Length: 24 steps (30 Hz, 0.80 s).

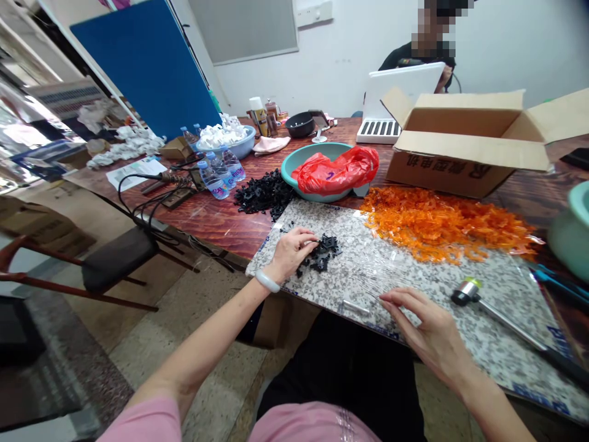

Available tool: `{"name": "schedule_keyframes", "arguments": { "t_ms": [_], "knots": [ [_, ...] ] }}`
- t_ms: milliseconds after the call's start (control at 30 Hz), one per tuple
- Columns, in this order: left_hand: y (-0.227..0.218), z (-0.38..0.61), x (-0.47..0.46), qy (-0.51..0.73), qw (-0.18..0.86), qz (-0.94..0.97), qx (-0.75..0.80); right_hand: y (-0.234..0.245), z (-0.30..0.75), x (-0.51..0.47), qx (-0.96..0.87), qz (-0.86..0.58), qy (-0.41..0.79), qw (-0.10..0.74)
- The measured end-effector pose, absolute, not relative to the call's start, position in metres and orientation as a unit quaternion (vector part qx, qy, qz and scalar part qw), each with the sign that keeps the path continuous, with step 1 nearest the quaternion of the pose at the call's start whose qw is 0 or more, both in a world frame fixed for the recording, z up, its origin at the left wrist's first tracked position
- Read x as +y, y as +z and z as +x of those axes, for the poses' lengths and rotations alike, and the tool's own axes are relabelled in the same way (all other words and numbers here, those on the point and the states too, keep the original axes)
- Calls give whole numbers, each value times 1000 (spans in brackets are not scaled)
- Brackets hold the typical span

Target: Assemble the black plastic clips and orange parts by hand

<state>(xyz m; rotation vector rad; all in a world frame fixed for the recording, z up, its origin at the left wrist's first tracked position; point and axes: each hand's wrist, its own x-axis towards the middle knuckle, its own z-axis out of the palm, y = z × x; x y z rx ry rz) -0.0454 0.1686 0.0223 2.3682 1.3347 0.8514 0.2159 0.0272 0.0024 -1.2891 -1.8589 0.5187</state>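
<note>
My left hand [293, 250] reaches into a small pile of black plastic parts [327, 247] on the speckled stone board, its thumb and fingertips pinched together at a black part. My right hand [426, 325] hovers over the board's front edge with thumb and forefinger closed at the end of a thin metal pin [375, 294]. Several more thin metal pins [368, 276] lie scattered just beyond it. A short clear rod [356, 307] rests between my hands. To the right lies a hammer [506, 325] with a black and yellow head.
Orange translucent parts [442, 224] are heaped at the board's back right. Behind stand an open cardboard box [451, 162] and a teal basin [288, 162] holding a red plastic bag [338, 170]. A larger black heap [264, 193] and water bottles [214, 181] are left. A person sits across.
</note>
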Motion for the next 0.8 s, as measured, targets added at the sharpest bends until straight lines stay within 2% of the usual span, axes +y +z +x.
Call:
{"name": "schedule_keyframes", "arguments": {
  "t_ms": [167,333,467,567,700,800],
  "knots": [
    [31,-42,140,417,132,829,347,8,198,26,-654,-541,310,428],
    [21,-27,103,414,94,865,268,12,164,32,-497,-535,516,448],
    [10,-19,88,404,130,869,256,11,153,34,-471,-514,545,465],
    [9,-15,83,405,267,814,319,11,161,30,-501,-532,510,454],
    [10,-10,81,327,560,640,413,15,181,25,-591,-545,454,384],
    [5,-8,81,243,655,574,428,19,190,21,-655,-523,436,329]
  ]
}}
